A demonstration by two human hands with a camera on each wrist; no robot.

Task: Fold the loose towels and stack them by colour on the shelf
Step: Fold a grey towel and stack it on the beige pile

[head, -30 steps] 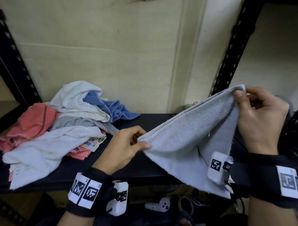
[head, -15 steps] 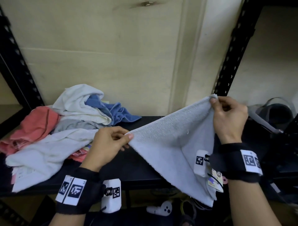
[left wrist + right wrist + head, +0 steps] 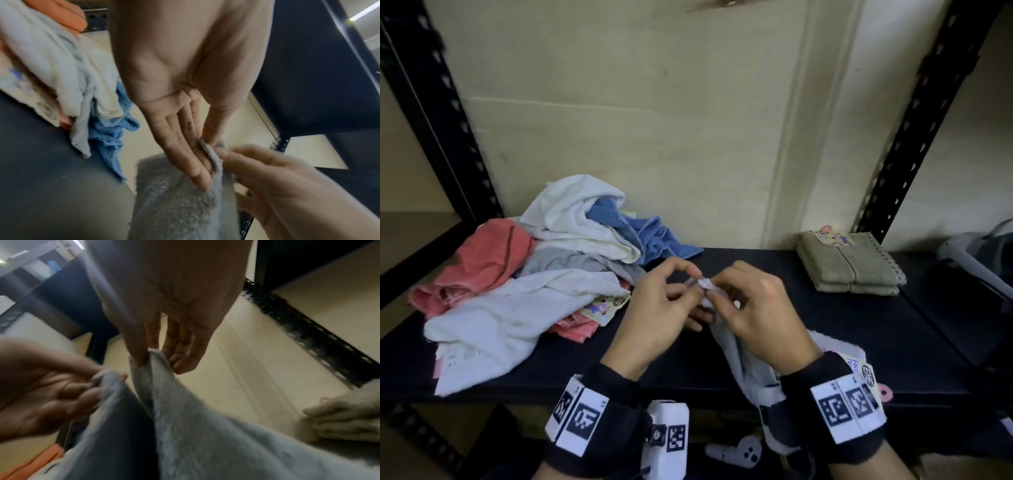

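Observation:
Both hands meet over the middle of the black shelf (image 3: 842,329), each pinching a top corner of a grey towel (image 3: 732,356). My left hand (image 3: 671,301) holds its corner between thumb and fingers (image 3: 202,152). My right hand (image 3: 739,298) pinches the other corner (image 3: 152,356) right beside it. The grey towel (image 3: 180,203) hangs doubled below the hands and over the shelf's front edge. A loose heap of white (image 3: 582,219), blue (image 3: 650,236), pink (image 3: 479,260) and grey towels lies at the shelf's left.
A folded olive-green towel stack (image 3: 849,263) with a paper label sits at the back right of the shelf. Black perforated uprights (image 3: 914,113) frame both sides. A white controller (image 3: 739,454) lies below the shelf. A grey object (image 3: 983,257) sits on the neighbouring shelf at far right.
The hands, earlier apart with the grey towel stretched between them, have come together so its two corners meet. The towel now hangs folded in half. The view has tipped down.

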